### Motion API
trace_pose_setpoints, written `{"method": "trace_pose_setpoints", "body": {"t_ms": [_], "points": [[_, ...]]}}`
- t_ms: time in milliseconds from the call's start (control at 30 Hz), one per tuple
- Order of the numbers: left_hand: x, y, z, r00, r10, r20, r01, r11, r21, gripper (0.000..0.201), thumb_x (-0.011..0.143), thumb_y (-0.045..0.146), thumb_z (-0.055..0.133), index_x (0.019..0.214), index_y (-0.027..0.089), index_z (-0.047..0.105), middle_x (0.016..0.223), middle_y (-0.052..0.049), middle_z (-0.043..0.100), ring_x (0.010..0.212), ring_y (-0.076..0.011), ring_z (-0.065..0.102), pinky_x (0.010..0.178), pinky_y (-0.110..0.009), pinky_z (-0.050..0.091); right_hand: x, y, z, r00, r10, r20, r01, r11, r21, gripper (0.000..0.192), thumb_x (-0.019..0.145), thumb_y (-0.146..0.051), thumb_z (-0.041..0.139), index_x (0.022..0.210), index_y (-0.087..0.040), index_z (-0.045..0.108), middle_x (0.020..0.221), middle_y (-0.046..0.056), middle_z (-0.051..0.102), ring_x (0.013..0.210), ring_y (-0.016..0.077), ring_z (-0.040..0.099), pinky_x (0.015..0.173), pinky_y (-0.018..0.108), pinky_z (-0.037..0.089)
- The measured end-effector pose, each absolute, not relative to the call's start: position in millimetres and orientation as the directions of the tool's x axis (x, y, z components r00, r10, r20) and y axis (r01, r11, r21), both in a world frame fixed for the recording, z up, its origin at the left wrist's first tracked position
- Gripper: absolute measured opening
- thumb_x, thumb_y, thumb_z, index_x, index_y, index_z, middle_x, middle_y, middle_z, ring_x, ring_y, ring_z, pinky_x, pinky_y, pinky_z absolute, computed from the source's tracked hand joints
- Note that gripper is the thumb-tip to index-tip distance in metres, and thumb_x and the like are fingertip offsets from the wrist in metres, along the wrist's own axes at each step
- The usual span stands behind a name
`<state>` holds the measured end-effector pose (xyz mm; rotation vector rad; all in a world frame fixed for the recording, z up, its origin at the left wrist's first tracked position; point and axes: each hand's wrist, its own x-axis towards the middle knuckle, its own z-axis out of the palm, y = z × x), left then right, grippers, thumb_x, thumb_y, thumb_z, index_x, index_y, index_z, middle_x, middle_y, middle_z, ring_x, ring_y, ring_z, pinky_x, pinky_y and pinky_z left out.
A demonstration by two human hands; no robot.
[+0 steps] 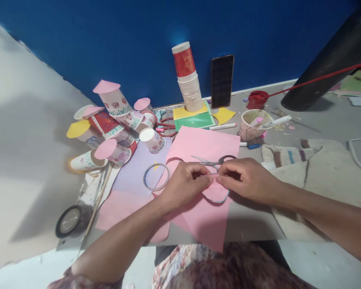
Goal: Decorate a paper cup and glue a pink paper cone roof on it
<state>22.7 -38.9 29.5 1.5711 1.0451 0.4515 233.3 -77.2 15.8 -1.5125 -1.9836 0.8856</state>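
Note:
Between my two hands is a small rounded piece of pink paper [215, 192] with a thin bluish line along its curved edge. My left hand [185, 182] pinches its upper left edge, thumb against fingers. At the upper right edge, my right hand [246, 178] pinches it the same way, close to the left fingertips. Just beyond the fingers lie scissors [212, 163] with dark handles, partly hidden by my right hand. Beneath are larger sheets of pink paper [204, 140]. A roll of tape [156, 176] rests left of my left hand.
Decorated paper cups [116, 102], some with pink paper cones, crowd the left. A tall cup stack [189, 86] and an upright phone [222, 81] stand at the back. A pen-holding cup [252, 128] and beige cloth [303, 184] are right; black tape [68, 221] is left.

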Motion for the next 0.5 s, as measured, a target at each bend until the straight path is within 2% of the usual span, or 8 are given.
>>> {"method": "trace_pose_setpoints", "body": {"t_ms": [300,500], "points": [[22.6,-38.1,29.2,0.535,0.809,-0.243,0.397,0.014,0.918,0.020,0.085,0.028,0.070,0.069,0.015,0.071,0.063,0.001,0.057,0.062,-0.0108,0.044,0.054,-0.024,0.031,231.9,-78.6,16.2,-0.242,0.969,-0.038,0.643,0.131,-0.755,0.023,0.089,-0.034,0.063,0.071,-0.021,0.065,0.064,0.000,0.065,0.060,0.0145,0.054,0.059,0.029,0.034],[23.7,-38.8,27.3,0.558,0.796,-0.232,0.377,0.006,0.926,0.015,0.082,0.024,0.071,0.072,0.014,0.075,0.068,0.000,0.064,0.065,-0.0116,0.050,0.057,-0.024,0.036,232.4,-79.1,13.8,-0.276,0.960,-0.045,0.622,0.143,-0.770,0.017,0.090,-0.032,0.064,0.079,-0.021,0.070,0.067,-0.002,0.067,0.062,0.0137,0.055,0.060,0.028,0.035]]}}
